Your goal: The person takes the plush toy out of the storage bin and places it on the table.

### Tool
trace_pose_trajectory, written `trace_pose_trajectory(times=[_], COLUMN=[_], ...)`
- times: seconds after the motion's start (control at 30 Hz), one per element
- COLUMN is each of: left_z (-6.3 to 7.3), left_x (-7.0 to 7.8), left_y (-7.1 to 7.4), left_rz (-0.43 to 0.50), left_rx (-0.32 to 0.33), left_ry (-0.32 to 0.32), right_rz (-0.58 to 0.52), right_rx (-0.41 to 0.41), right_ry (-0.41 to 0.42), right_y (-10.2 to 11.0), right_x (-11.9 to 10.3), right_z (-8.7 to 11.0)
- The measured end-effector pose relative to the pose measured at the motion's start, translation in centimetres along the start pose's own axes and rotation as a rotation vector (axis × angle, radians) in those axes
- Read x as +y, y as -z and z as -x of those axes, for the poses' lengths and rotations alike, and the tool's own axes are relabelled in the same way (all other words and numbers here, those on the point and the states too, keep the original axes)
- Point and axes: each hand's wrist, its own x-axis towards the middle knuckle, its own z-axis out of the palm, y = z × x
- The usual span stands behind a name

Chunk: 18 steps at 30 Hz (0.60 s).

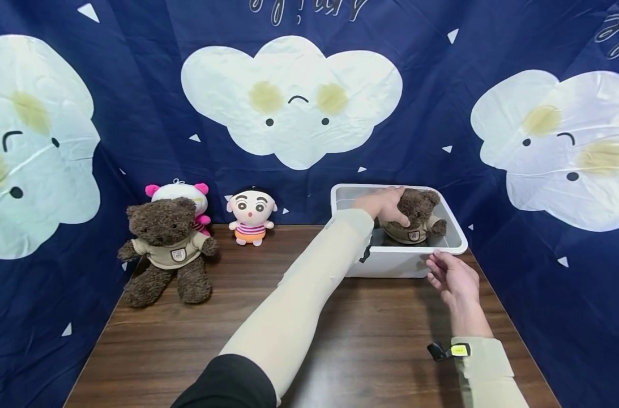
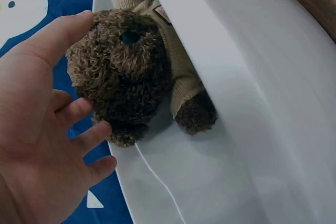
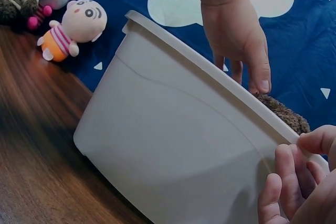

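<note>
A white plastic bin (image 1: 385, 263) stands toward the back right of the wooden table. In it sits a brown teddy bear (image 1: 416, 207) wearing a beige sweater with a small badge. My left hand (image 1: 388, 205) reaches over the bin to the bear's head, thumb and fingers spread at its edge. The left wrist view shows this hand (image 2: 47, 114) with a gap between palm and fur (image 2: 123, 77). At the front right corner, my right hand (image 1: 454, 277) pinches the bin's rim, thumb (image 3: 317, 141) at the lip and fingers curled beneath.
On the left of the table sits a larger brown teddy bear (image 1: 166, 243), partly hiding a pink-and-white plush toy (image 1: 182, 192). A small plush doll in a striped shirt (image 1: 250, 215) stands near the back. Blue cloth (image 1: 431, 34) with cloud faces hangs around the table.
</note>
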Motion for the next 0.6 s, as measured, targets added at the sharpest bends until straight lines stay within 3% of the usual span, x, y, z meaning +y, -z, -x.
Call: trace_pose_trajectory(times=[0.17,0.3,0.5,0.6], left_z=[0.2,0.1,-0.6,-1.1], left_x=[0.9,1.1,0.9,0.8], left_y=[-0.3,-0.8,-1.2,-1.4], left_rz=[0.036,0.048,0.039,0.045], left_rx=[0.0,0.07,0.166,0.213], left_ry=[0.027,0.038,-0.041,-0.048], right_rz=[0.01,0.017,0.011,0.008], right_rx=[-0.013,-0.018,-0.019,-0.012], right_ry=[0.002,-0.006,-0.007,-0.009], right_y=[0.2,0.2,0.2,0.2], right_x=[-0.1,-0.2,-0.3,-0.3], right_z=[0.2,0.1,-0.1,-0.1])
